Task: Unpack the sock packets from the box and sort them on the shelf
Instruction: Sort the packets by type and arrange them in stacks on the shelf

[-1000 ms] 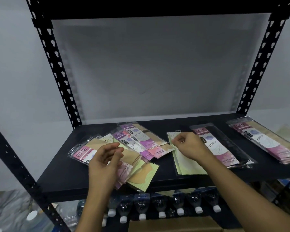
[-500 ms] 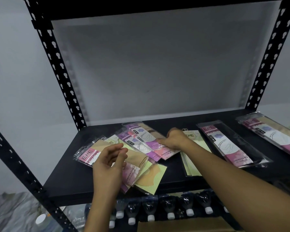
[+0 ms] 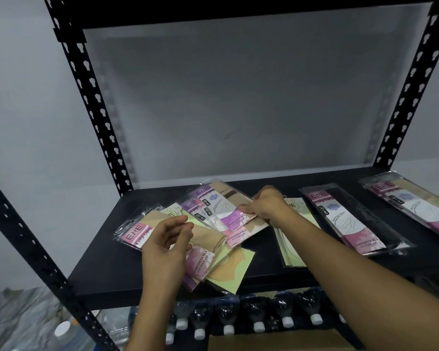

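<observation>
Right hand (image 3: 266, 207) pinches beige packet (image 3: 232, 217) atop pile (image 3: 223, 269), left half of shelf (image 3: 104, 274). Left hand (image 3: 167, 240) loosely curled over pile, holding nothing. Black packet (image 3: 360, 219) towards right edge.

Pink-labelled sock packets (image 3: 203, 262) lie fanned, overlapping, beneath the left hand (image 3: 165, 247); the right hand (image 3: 266, 209) pinches the top packet (image 3: 226, 206).

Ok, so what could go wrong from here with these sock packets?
1. The right hand pinches the purple-label packet on top of a fanned, overlapping pile. Pulling it may drag the glossy packets beneath out of place.
2. The green packet beside the left hand pokes past the front edge of the shelf. A nudge could tip it off.
</observation>
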Demonstrator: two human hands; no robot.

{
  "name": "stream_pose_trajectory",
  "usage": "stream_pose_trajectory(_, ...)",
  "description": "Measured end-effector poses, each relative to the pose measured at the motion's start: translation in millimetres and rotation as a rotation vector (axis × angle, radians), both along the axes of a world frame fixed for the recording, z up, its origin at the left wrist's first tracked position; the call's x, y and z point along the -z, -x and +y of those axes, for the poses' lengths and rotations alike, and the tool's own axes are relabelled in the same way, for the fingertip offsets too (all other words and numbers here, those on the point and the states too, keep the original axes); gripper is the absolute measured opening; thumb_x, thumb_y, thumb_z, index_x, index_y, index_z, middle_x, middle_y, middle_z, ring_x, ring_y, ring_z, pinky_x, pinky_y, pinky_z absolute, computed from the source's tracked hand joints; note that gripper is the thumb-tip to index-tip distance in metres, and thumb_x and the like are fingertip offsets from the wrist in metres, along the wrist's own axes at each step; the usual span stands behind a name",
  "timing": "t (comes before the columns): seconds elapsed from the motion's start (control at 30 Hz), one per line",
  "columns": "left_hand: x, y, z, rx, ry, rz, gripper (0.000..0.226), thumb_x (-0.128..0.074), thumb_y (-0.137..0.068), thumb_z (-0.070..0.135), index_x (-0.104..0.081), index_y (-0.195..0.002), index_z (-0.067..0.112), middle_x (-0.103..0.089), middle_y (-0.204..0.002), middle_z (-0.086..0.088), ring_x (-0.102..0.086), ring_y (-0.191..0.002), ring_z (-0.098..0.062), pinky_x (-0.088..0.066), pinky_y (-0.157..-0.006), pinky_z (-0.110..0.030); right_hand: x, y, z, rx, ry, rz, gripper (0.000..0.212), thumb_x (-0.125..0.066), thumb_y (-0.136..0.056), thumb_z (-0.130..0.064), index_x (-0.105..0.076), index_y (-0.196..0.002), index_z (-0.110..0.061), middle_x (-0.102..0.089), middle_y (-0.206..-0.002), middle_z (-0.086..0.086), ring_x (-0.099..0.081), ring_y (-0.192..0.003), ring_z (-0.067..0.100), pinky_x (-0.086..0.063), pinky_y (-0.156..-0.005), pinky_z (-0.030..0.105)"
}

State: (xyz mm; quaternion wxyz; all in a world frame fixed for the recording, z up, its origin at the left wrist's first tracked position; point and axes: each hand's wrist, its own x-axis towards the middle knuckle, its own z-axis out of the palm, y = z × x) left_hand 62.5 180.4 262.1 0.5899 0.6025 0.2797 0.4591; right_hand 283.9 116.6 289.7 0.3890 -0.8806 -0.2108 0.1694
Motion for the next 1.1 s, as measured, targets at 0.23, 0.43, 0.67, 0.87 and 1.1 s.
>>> stream_pose_trajectory(0.23, -0.6, 1.0, -1.2, 0.017, 0.017, 0.009, 0.014, -0.07, -0.088, 0.007, -0.072, -0.098, 0.017, -0.073, -0.095, -0.007, -0.069, -0.096, -0.028, -0.057, -0.072, -0.029, -6.3, 6.9, -7.3, 0.043, -0.224, 0.17, 0.028, -0.082, -0.073, -0.014, -0.058, -0.084, -0.005, -0.07, -0.092, 0.016, -0.069, -0.074, 0.027, -0.06, -0.065, 0.039)
stream_pose_trajectory(0.43, -0.8, -1.0, -7.3, 0.042, 0.031, -0.011, 0.014, -0.068, -0.089, 0.007, -0.071, -0.1, 0.015, -0.073, -0.095, -0.008, -0.068, -0.095, -0.026, -0.055, -0.073, -0.029, -16.7, 16.1, -20.2, 0.067, -0.382, 0.236, 0.013, -0.068, -0.087, -0.009, -0.056, -0.094, -0.01, -0.066, -0.1, 0.013, -0.067, -0.086, 0.024, -0.052, -0.059, 0.031)
stream_pose_trajectory(0.67, 1.7, -5.2, -7.1, -0.003, -0.011, 0.024, 0.016, -0.068, -0.09, 0.006, -0.072, -0.095, 0.021, -0.073, -0.089, -0.005, -0.067, -0.091, -0.026, -0.056, -0.076, -0.039, -17.8, 28.5, -64.0, 0.08, -0.636, 0.242, 0.011, -0.064, -0.088, -0.005, -0.064, -0.099, -0.008, -0.071, -0.092, 0.009, -0.07, -0.08, 0.021, -0.054, -0.067, 0.03)
stream_pose_trajectory(0.87, 1.0, -6.4, -13.3, -0.02, -0.176, 0.181, 0.016, -0.068, -0.09, 0.012, -0.07, -0.094, 0.028, -0.072, -0.089, 0.003, -0.066, -0.087, -0.008, -0.057, -0.079, -0.036, -15.7, 37.4, -110.7, 0.097, -0.779, 0.265, 0.019, -0.07, -0.085, -0.01, -0.063, -0.103, -0.014, -0.075, -0.094, 0.006, -0.071, -0.086, 0.024, -0.054, -0.086, 0.041)
stream_pose_trajectory(1.1, 8.6, -20.7, -36.0, 0.022, -0.547, 0.578, 0.031, -0.069, -0.087, 0.039, -0.059, -0.116, 0.033, -0.059, -0.114, 0.018, -0.053, -0.109, -0.01, -0.045, -0.091, -0.032, -18.5, 48.5, -159.1, 0.164, -0.907, 0.32, 0.021, -0.07, -0.083, -0.006, -0.062, -0.101, -0.013, -0.076, -0.092, 0.007, -0.072, -0.088, 0.028, -0.051, -0.094, 0.047)
